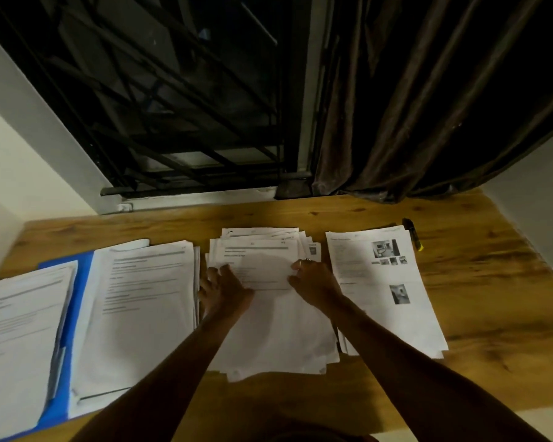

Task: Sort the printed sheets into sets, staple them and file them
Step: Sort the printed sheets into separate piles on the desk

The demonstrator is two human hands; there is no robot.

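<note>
Two bare forearms are reaching away from the near edge of the wooden worktop [492,298], meeting over the middle pile [268,333] of printed sheets. The left hand [224,291] is lying with its fingers spread on that pile's left edge. The right hand [313,282], wearing a ring [307,260], is resting on the top sheet with its fingers bent and their tips on the paper; whether it is pinching the sheet cannot be told. Between the two hands the top sheet is showing lines of text, and under it the pile is fanning out unevenly, with corners sticking out at the near and far ends.

Left of the left hand, a second pile [141,298] is lying just beside the middle one, on an open blue folder [80,282]. Further left, a third pile [16,330] is covering the folder's other half. Right of the right hand, a fourth pile [387,291] is showing small photographs on its top page.

Beyond the right hand, past that pile's far corner, a dark item [413,234] with a yellow end is lying on the wood, too small to identify. Behind the worktop, a dark window grille [173,106] is standing beyond the left hand and a brown curtain [428,106] is hanging beyond the right, its hem touching the wood.
</note>
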